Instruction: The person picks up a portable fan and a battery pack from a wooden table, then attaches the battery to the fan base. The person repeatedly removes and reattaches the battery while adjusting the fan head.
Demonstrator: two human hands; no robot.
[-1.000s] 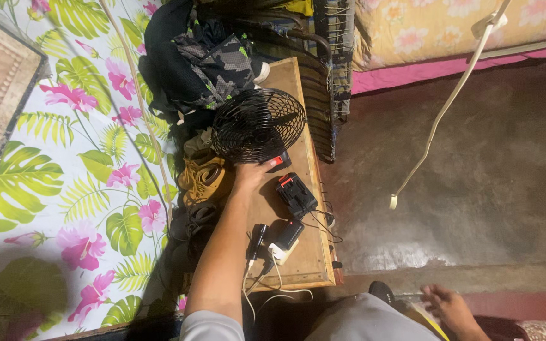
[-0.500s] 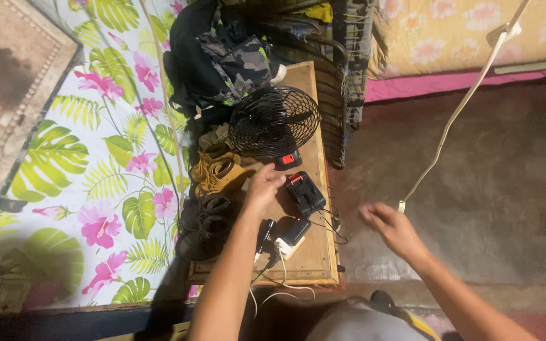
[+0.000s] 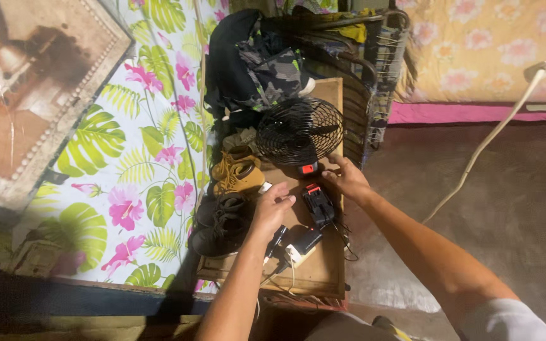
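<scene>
The black battery pack (image 3: 319, 205) lay on the wooden table (image 3: 323, 278), between both hands; the left hand (image 3: 273, 211) hovered loosely curled just beside it, holding nothing. The right hand (image 3: 347, 179) rested open near the small black fan (image 3: 299, 131), perhaps touching its base.

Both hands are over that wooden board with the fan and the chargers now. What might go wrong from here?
The cables tangle near the left hand; snagging one might drag the white plug adapter off the wooden board. The right hand is beside the small black fan near the board's edge; a bump may tip it.
</scene>
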